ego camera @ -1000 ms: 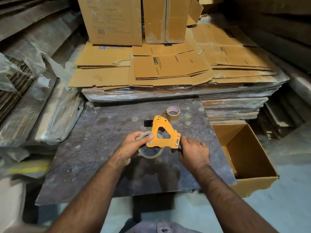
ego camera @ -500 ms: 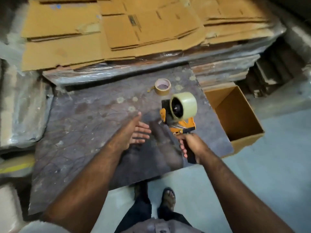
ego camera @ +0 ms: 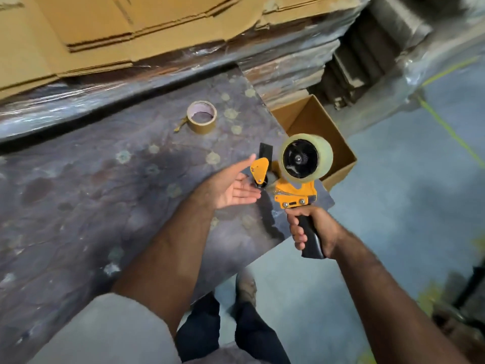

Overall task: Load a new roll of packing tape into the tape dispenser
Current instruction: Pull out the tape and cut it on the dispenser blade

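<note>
— Fingers [ego camera: 298, 233] of the right hand [ego camera: 313, 231] are wrapping tightly round the black handle of the orange metal tape dispenser [ego camera: 295, 197], yes?

— Yes, they are clenching it, and the dispenser is being held upright in the air, over the near right corner of the dark mottled bench [ego camera: 105, 193] and partly out past its edge.

— And the new roll?

— A clear, pale roll of packing tape [ego camera: 305, 157] is sitting on the dispenser's black hub, facing the camera, at the top of the tool. An orange flap and a black plate are sticking out from the dispenser's left side.

— What is the left hand [ego camera: 231, 189] doing?

— It is hovering palm up just beside that orange flap, fingers spread and released, grasping nothing. Its fingertips may be brushing the black roller under the flap; motion blur is making that hard to judge.

— Anything else lying on the bench?

— A nearly spent brown cardboard tape core [ego camera: 201, 120] is lying flat farther back, well apart from both hands, with a short tail of tape trailing to its left.

— And around it?

— An open brown cardboard box [ego camera: 309, 122] is standing on the grey floor beside the bench's right edge, behind the dispenser. Flattened cardboard sheets [ego camera: 131, 30] are stacking up beyond the bench's far side.
</note>
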`<state>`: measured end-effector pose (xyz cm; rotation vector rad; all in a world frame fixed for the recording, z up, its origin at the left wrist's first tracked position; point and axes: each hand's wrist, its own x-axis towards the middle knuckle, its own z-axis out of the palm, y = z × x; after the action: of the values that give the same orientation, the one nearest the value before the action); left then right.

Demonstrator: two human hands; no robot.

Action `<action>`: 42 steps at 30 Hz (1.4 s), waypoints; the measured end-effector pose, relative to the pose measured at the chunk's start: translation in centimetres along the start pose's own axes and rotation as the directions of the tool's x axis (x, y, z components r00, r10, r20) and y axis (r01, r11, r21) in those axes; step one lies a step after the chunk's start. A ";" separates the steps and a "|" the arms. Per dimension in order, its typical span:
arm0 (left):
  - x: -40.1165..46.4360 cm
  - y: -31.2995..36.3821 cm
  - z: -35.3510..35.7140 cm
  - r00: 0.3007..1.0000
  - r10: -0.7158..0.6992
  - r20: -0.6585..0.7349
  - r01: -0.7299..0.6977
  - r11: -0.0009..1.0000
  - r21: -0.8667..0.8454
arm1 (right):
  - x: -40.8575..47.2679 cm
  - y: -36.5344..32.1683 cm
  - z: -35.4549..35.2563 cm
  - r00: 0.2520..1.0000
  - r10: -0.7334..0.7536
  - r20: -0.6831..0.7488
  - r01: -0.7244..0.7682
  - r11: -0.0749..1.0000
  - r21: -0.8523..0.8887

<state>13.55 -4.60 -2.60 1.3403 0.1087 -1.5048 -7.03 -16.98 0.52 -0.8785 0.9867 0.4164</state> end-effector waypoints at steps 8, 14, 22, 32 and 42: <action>2.6 -2.8 2.3 0.993 0.087 -0.078 -0.085 0.996 0.019 | -0.7 1.4 -2.7 1.000 -0.010 0.007 0.009 0.998 0.061; 3.7 -3.4 3.6 0.999 0.023 -0.042 -0.024 0.999 -0.037 | -0.9 1.6 -5.2 1.000 -0.003 0.019 0.001 0.998 0.056; 4.9 -3.8 3.9 0.986 0.112 -0.124 -0.097 0.989 0.116 | 0.1 1.6 -8.8 0.998 -0.060 0.010 0.060 0.996 -0.070; 12.9 -2.9 6.9 0.711 0.684 -0.166 -0.217 0.437 0.873 | 4.8 2.2 -12.7 0.904 -0.350 -0.247 0.227 0.880 -0.417; 15.0 -5.2 7.8 0.620 0.784 -0.042 -0.221 0.226 0.949 | 1.8 6.2 -17.3 0.887 -0.337 -0.315 0.095 0.801 -0.590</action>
<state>7.63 -16.78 -13.94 2.3225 -0.9087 -0.4060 -19.69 -27.21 -8.29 -1.6601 1.1429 0.3286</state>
